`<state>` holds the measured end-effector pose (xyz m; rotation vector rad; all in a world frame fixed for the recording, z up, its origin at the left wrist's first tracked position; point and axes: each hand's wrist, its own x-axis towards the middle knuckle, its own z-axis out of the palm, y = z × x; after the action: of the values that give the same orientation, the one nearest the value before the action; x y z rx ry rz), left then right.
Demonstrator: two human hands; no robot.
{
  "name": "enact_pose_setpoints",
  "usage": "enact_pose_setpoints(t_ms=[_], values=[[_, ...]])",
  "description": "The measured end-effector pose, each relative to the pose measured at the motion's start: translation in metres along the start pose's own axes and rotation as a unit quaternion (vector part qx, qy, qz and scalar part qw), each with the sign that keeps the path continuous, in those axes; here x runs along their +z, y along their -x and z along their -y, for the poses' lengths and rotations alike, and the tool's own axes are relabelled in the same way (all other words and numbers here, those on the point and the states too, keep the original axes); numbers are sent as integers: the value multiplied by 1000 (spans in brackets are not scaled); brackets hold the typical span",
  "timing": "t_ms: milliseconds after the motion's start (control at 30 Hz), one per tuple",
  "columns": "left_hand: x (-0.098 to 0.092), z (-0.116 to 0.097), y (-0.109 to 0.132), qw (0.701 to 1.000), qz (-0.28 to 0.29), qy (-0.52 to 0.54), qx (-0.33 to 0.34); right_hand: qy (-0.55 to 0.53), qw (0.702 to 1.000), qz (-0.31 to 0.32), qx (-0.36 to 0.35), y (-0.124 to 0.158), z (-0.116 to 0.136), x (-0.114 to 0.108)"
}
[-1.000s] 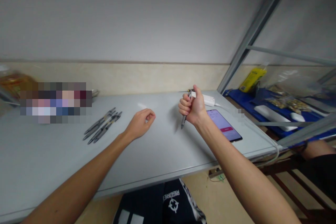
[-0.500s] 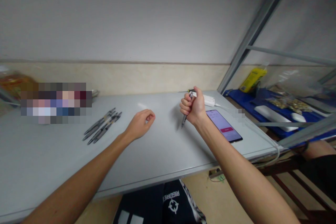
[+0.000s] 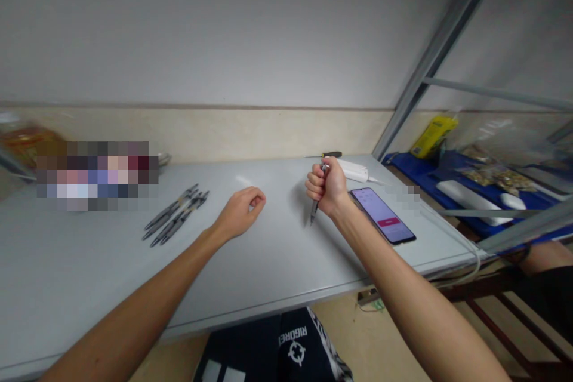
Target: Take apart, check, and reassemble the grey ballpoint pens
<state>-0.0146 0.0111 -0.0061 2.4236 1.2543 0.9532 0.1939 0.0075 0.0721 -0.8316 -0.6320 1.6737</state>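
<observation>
My right hand is wrapped round a grey pen, its tip pointing down over the table. The thumb lies over the pen's upper end. My left hand rests on the tabletop with its fingers curled and the thumb closed toward them; nothing shows inside. To its left, several similar grey pens lie side by side at a slant. A phone with a lit screen lies under and beside my right wrist.
Behind my right hand lie a screwdriver and a white power strip with a cable. A metal frame post rises at the right. Beyond it, a blue surface holds a yellow packet and bagged metal parts. Someone's arm shows at the right edge.
My right thumb, raised before, has come down onto the pen's upper end, and the pen sits slightly lower. My left hand and the row of pens stay put.
</observation>
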Motion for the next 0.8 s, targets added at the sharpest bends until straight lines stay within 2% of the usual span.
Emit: enact_pose_setpoints(t_ms=[533, 667, 800], values=[[0, 0, 0, 1000, -1, -4, 2, 32, 999, 24, 9, -3, -6, -4], [0, 1, 0, 1000, -2, -5, 0, 91, 996, 5, -11, -6, -14, -6], [1, 2, 0, 1000, -2, -7, 2, 218, 975, -12, -39, -11, -26, -11]])
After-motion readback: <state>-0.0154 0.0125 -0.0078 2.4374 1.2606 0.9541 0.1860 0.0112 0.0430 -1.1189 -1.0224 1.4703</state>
